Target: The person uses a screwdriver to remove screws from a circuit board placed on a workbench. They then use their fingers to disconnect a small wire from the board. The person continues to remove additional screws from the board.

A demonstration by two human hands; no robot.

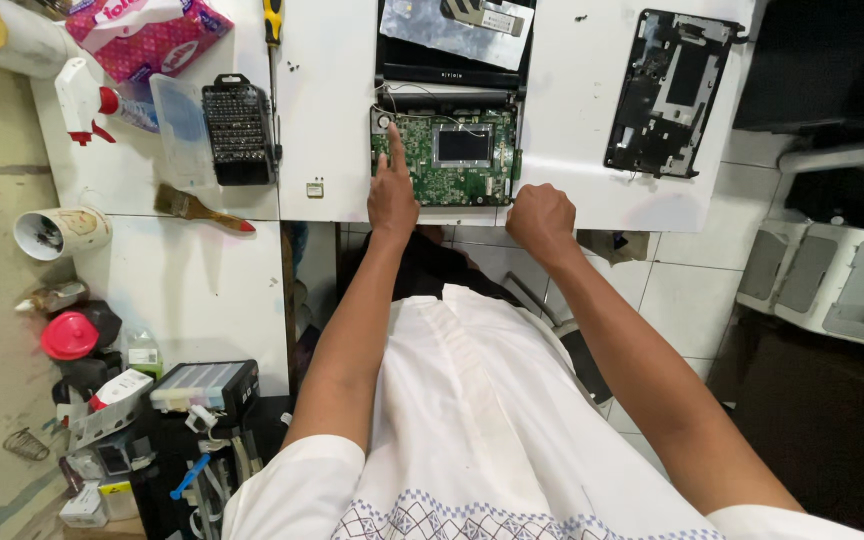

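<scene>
An opened small laptop lies on the white table, its green circuit board [452, 170] exposed and its black screen part [452, 75] behind it. My left hand [392, 190] rests at the board's left side with the forefinger stretched out onto the green board; it holds nothing. My right hand [542, 220] is curled into a fist at the board's near right corner, at the table's front edge. Whether it grips the board's edge I cannot tell.
A removed black laptop cover [667, 95] lies at the right. Left of the board are a black screwdriver-bit case [239, 130], a paintbrush [202, 210], a yellow-handled screwdriver [272, 20], a spray bottle [82, 100], a pink tissue pack [142, 35] and a cup [57, 232]. Tool clutter fills the lower left.
</scene>
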